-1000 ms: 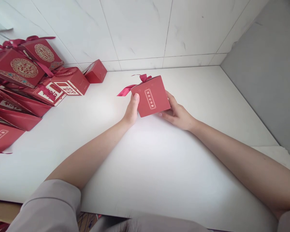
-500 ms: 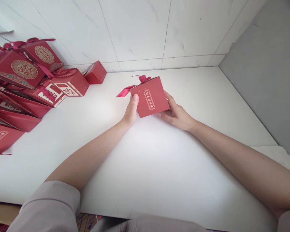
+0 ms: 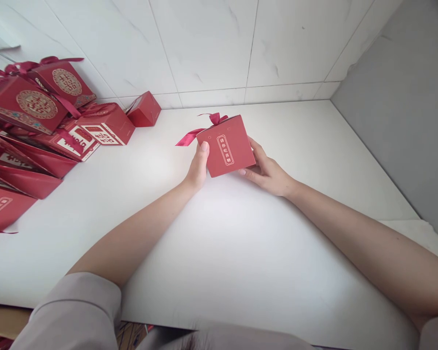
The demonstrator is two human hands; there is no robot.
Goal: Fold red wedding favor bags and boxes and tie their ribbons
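Observation:
Both my hands hold a red gift box (image 3: pixel 237 146) above the white table, tilted a little. A line of pale Chinese characters in a frame is printed on the side facing me. A dark pink ribbon (image 3: pixel 214 118) is tied in a bow at its top, one tail hanging out to the left. My left hand (image 3: pixel 198 165) grips the box's left edge, thumb on the front and the other fingers hidden behind. From the right and below, my right hand (image 3: pixel 268 170) supports it, fingers partly behind the box.
Several red gift boxes (image 3: pixel 38 104) with ribbons are heaped at the left of the white table (image 3: pixel 219 243). A small red box (image 3: pixel 145 109) stands by the tiled wall (image 3: pixel 208 48). A grey panel (image 3: pixel 397 107) borders the table on the right.

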